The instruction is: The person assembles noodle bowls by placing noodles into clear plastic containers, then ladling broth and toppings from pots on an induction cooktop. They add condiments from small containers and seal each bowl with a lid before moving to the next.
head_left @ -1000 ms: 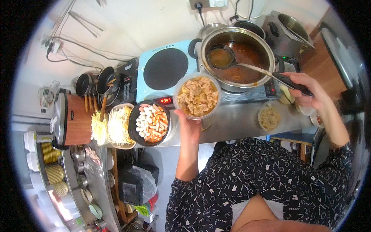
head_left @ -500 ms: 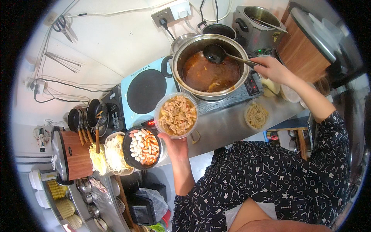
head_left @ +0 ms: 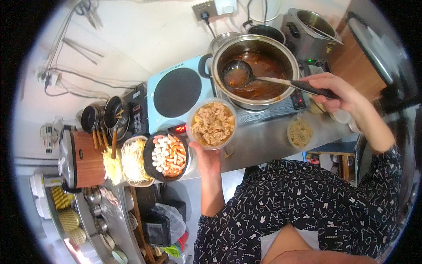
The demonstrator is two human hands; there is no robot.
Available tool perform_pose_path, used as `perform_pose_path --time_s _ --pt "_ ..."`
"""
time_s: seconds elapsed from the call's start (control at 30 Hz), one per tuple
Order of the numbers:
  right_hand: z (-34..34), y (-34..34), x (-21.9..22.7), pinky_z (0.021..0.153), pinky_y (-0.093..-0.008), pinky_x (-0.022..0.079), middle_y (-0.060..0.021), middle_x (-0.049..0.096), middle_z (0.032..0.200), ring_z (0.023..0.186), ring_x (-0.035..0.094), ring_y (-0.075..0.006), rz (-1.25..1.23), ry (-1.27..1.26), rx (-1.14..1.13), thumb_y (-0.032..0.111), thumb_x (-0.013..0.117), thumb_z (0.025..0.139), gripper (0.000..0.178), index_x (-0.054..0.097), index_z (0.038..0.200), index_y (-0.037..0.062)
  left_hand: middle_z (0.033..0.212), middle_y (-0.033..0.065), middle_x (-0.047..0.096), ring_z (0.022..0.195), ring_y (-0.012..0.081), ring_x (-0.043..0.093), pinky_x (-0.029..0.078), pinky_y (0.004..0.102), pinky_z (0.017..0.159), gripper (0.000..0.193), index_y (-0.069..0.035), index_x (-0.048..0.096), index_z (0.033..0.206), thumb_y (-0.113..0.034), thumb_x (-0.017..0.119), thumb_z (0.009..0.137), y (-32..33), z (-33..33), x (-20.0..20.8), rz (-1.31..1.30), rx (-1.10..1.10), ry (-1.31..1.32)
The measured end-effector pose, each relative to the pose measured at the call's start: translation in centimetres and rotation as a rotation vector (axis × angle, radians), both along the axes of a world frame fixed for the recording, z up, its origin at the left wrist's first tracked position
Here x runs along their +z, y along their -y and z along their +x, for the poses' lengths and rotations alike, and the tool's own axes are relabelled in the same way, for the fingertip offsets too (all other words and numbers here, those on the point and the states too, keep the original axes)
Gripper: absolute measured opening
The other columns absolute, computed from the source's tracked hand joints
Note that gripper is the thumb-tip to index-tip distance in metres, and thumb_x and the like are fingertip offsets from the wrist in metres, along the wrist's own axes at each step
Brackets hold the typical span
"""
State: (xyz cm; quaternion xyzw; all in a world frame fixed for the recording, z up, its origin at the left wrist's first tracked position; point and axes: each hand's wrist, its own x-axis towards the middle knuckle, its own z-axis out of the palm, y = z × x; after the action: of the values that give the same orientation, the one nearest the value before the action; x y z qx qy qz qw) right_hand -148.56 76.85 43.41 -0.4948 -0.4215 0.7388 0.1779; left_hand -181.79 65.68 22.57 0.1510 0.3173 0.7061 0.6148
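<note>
My left hand supports a clear round tub of cooked sliced meat in broth, its fingers mostly hidden beneath. The tub hovers by the near edge of the blue cooker. In my right hand is the dark handle of a ladle, the fingers wrapped round it. Its bowl is inside a large steel pot, at the left of the reddish-brown soup, and holds some of that liquid. The pot stands on an induction cooker.
Left of the pot lies a blue cooker with a black round plate. A black bowl of sausage and white balls sits beside dishes of shredded food. Small pans stand farther left. A tub of pale strips is at right.
The ladle's bowl has turned upward and filled with soup, and it sits farther left within the pot. My right hand has shifted along the handle's end. The whole view has shifted slightly.
</note>
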Motion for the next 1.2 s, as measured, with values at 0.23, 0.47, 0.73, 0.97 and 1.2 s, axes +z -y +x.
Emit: perform_pose_path --time_s 0.23,0.47,0.73,0.97,1.2 --pt "-3.0 3.6 2.4 0.03 -0.0173 0.021 -0.0028 0.05 0.059 0.034 0.029 -0.0028 -0.045 0.04 0.082 0.02 0.051 0.095 0.039 0.052 0.131 0.0056 0.147 0.0048 0.037 0.135 0.0214 0.034 0.029 0.0403 0.11 0.095 -0.01 0.03 0.145 -0.069 0.057 0.075 -0.1 0.2 -0.5 -0.075 0.025 0.068" --pt "-6.1 4.7 1.2 0.035 -0.0192 0.024 -0.0004 0.049 0.062 0.039 0.032 -0.0021 0.112 0.094 0.267 0.022 0.052 0.096 0.038 0.053 0.131 0.0068 0.145 0.0046 0.039 0.134 0.022 0.037 0.031 0.0422 0.109 0.094 -0.009 0.03 0.144 -0.066 0.06 0.075 -0.2 0.4 -0.4 -0.077 0.065 0.065" --pt "-6.2 3.9 1.2 0.035 -0.0155 0.024 0.0031 0.047 0.062 0.041 0.033 0.0003 0.277 0.173 0.257 0.02 0.051 0.096 0.041 0.049 0.135 0.0061 0.145 0.0056 0.04 0.133 0.0218 0.038 0.032 0.0401 0.109 0.092 -0.008 0.031 0.143 -0.066 0.059 0.077 -0.1 0.2 -0.9 -0.007 0.068 0.045" --pt "-4.7 4.5 1.5 0.034 -0.016 0.024 0.0023 0.048 0.06 0.04 0.033 0.0001 0.263 0.202 0.264 0.021 0.052 0.096 0.041 0.05 0.133 0.0051 0.146 0.0043 0.038 0.133 0.0216 0.037 0.033 0.04 0.108 0.087 -0.01 0.03 0.144 -0.066 0.053 0.081 -0.8 0.2 -0.6 -0.024 0.101 0.106" --pt "-4.0 5.4 0.8 0.032 -0.0183 0.022 0.0 0.05 0.06 0.037 0.032 -0.0015 0.106 0.088 0.192 0.02 0.052 0.095 0.04 0.05 0.133 0.007 0.14 0.0003 0.044 0.124 0.0169 0.044 0.039 0.0341 0.097 0.086 -0.013 0.034 0.142 -0.067 0.055 0.079 -1.4 0.5 -0.2 -0.028 0.076 0.067"
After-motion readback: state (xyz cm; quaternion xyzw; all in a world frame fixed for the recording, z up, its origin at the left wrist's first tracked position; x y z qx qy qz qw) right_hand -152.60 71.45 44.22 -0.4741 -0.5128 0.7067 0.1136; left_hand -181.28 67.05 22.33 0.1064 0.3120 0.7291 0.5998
